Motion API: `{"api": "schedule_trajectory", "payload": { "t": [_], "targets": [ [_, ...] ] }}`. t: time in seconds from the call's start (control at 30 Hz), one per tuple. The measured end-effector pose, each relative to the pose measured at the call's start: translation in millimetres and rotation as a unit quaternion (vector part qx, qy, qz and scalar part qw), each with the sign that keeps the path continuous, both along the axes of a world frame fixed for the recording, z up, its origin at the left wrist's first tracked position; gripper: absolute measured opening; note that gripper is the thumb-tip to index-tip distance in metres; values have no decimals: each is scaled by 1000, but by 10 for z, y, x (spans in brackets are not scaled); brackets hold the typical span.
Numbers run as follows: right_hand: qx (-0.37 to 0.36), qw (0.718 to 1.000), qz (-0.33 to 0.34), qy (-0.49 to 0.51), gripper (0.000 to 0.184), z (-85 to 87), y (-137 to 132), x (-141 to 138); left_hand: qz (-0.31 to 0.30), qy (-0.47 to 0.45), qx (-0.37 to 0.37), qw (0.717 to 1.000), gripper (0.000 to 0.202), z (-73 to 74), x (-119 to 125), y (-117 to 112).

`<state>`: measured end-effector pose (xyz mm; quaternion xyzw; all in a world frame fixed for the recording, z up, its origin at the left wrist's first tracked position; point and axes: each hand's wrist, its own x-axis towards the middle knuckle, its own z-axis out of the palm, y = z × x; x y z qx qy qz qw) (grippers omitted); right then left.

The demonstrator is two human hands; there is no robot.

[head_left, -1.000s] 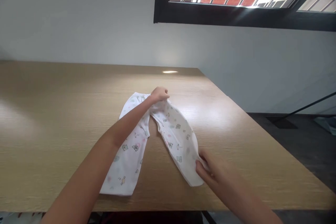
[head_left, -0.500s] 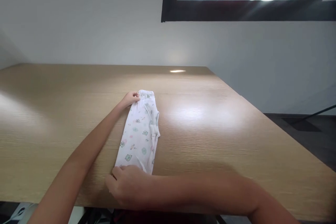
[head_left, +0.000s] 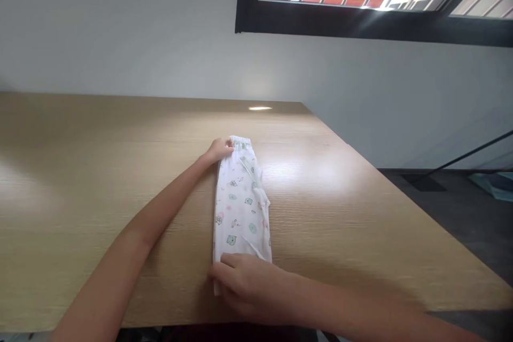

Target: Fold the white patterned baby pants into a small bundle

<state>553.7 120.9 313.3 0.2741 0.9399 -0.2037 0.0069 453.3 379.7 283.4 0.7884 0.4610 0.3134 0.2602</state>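
A pair of white pants (head_left: 240, 203) with small green and pink cartoon prints lies folded lengthwise on the table, its gathered waistband at the far end. My left hand (head_left: 221, 149) pinches the left corner of that waistband. Down at the leg end, my right hand (head_left: 250, 283) is closed on the hem, with the back of the hand covering most of it. A small bit of white cloth pokes out left of the right hand's fingers. The crotch seam bulges along the right edge, slightly wrinkled.
The pale wooden table (head_left: 340, 224) reaches back to a grey wall (head_left: 160, 37). A dark-framed window (head_left: 360, 24) sits at upper right. Beyond the table's right edge, a thin black pole (head_left: 473, 149) slants over the dark floor (head_left: 441, 197).
The pants and both hands appear farther right in view as the camera turns. The right hand has shifted along the hem, and the pants lie straighter. Both hands keep their hold.
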Motion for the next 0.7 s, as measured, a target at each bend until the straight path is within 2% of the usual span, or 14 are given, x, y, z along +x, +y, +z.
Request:
{"api": "schedule_trajectory", "payload": {
  "t": [0.07, 0.13, 0.2, 0.23, 0.3, 0.37, 0.43, 0.5, 0.6, 0.67, 0.7],
  "targets": [
    [-15, 998, -5, 66, 26, -8, 123, 78, 6, 14, 36, 999, 13, 98, 1, -135],
    [23, 992, 14, 121, 29, -70, 336, 158, -30, 30, 75, 996, 20, 179, -44, -375],
    [91, 985, 41, 141, 30, -179, 559, 216, -152, 59, 71, 984, 29, 213, -101, -713],
    [119, 982, 52, 137, 31, -241, 645, 228, -234, 79, 48, 968, 34, 207, -123, -896],
    [153, 980, 61, 113, 34, -348, 723, 213, -376, 127, -2, 918, 43, 157, -142, -1208],
    [167, 981, 51, 86, 41, -399, 672, 159, -442, 177, 5, 879, 44, 78, -131, -1330],
    [166, 982, 48, 74, 45, -380, 538, 91, -429, 223, 67, 873, 43, 3, -93, -1186],
    [154, 984, 64, 69, 48, -314, 382, 29, -350, 257, 120, 893, 44, -47, -29, -827],
    [139, 983, 106, 64, 53, -225, 200, -39, -224, 292, 135, 920, 46, -68, 111, -234],
    [141, 981, 116, 58, 60, -210, 137, -67, -184, 296, 143, 926, 46, -52, 200, -26],
    [147, 981, 111, 57, 64, -213, 123, -75, -173, 293, 151, 928, 46, -36, 228, -4]
  ]
}}
